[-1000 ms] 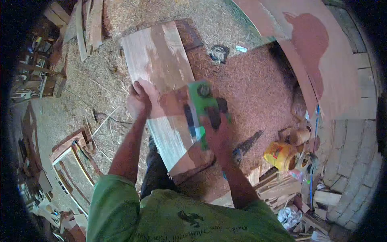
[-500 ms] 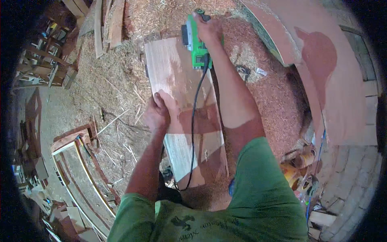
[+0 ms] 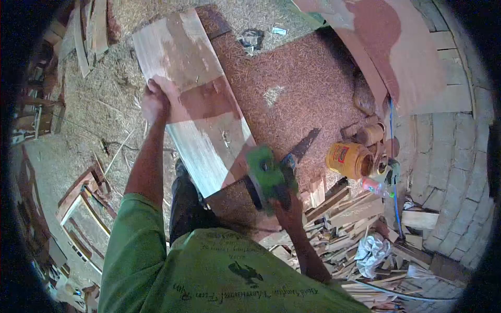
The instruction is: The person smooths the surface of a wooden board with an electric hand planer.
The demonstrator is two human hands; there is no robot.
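Observation:
A wide wooden board (image 3: 195, 99), part pale and part darker, slants across the middle, with some shavings on it. My left hand (image 3: 155, 103) grips the board's left edge, thumb on the top face. Off the board's near right corner, my right hand (image 3: 287, 207) is closed around a green power planer (image 3: 267, 169), which is blurred and tilted. The planer is off the board's top face. Its cord cannot be made out clearly.
Shavings (image 3: 292, 88) cover the ground. A yellow jar (image 3: 348, 160) lies at the right beside a tin (image 3: 370, 134). Wood offcuts (image 3: 360, 208) and a crumpled plastic bag (image 3: 372, 254) are at lower right. A large curved panel (image 3: 422, 68) stands upper right. A wooden frame (image 3: 86, 224) lies lower left.
My right hand has brought the planer from the board's far end back past its near right corner. The board appears shifted left and more slanted, my left hand still on its edge.

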